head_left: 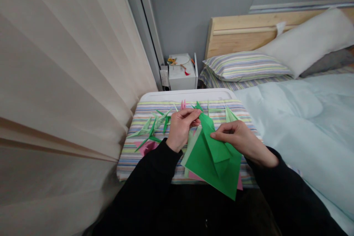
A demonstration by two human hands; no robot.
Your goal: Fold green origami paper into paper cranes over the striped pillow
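Observation:
Both hands are on a partly folded piece of green paper (pixel 219 151), held above a stack of green and pink sheets (pixel 199 164) at the front of the striped cloth. My left hand (pixel 181 126) pinches its narrow upper tip between thumb and fingers. My right hand (pixel 239 137) has its fingers closed on the right edge of the same paper. Folded light green and dark green paper shapes (pixel 152 129) lie left of my left hand, with a pink folded piece (pixel 148 147) below them. Another light green folded piece (pixel 231 115) stands behind my right hand.
The striped cloth (pixel 132 158) covers a small table with a white edge (pixel 188 95). Behind it stands a white cabinet (pixel 181 80) with small items on top. A curtain (pixel 69 62) hangs at the left; a bed (pixel 312 118) is at the right.

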